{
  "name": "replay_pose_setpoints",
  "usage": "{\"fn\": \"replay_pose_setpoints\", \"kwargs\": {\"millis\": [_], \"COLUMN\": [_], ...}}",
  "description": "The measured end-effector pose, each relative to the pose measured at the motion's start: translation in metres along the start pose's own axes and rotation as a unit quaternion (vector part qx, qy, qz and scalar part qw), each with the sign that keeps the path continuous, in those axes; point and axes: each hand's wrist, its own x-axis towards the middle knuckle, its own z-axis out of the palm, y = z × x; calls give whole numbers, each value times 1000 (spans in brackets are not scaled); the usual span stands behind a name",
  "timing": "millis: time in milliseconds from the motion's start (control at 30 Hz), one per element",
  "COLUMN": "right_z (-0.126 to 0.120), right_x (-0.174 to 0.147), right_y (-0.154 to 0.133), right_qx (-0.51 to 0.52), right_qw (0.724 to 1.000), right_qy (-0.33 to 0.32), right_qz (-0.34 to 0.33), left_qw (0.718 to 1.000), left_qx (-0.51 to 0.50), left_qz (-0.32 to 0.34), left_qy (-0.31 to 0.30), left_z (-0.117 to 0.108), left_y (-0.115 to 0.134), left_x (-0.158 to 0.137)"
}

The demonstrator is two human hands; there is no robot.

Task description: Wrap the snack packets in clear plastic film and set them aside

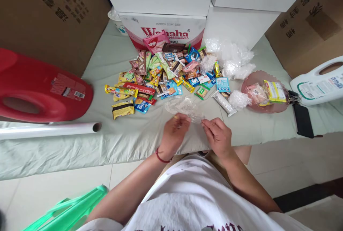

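Observation:
A clear plastic bag [184, 106] is stretched between my two hands at the near edge of the cloth-covered table. My left hand [175, 129], with a red cord on its wrist, pinches one side of the bag's edge. Thumb and fingers of my right hand [218, 134] grip the other side. The bag looks thin and crumpled, with no contents that I can make out. Just beyond it lies a heap of wrapped snacks [174, 70] in many colours. A silver-wrapped bar [223, 103] rests to the right, beside a crumpled clear bag [239, 99].
On the right, a pink glass plate [246, 97] holds packaged snacks, near a black phone-like object [302, 120] and a white jug [318, 84]. More clear bags [233, 59] lie behind. A red jug [53, 91] and a white roll [50, 130] are left. Boxes [166, 24] stand behind.

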Motion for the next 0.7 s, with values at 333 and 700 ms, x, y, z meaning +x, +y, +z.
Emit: {"fn": "replay_pose_setpoints", "kwargs": {"millis": [333, 700], "right_z": [-15, 4], "right_x": [-20, -3], "right_y": [-2, -5], "right_qx": [98, 136], "right_qw": [994, 984], "right_qy": [-36, -55], "right_qz": [18, 99], "left_qw": [977, 986], "left_qx": [-147, -146], "left_qz": [-142, -61], "left_qy": [-68, -52], "left_z": [25, 32], "left_y": [-8, -12], "left_x": [-1, -5]}}
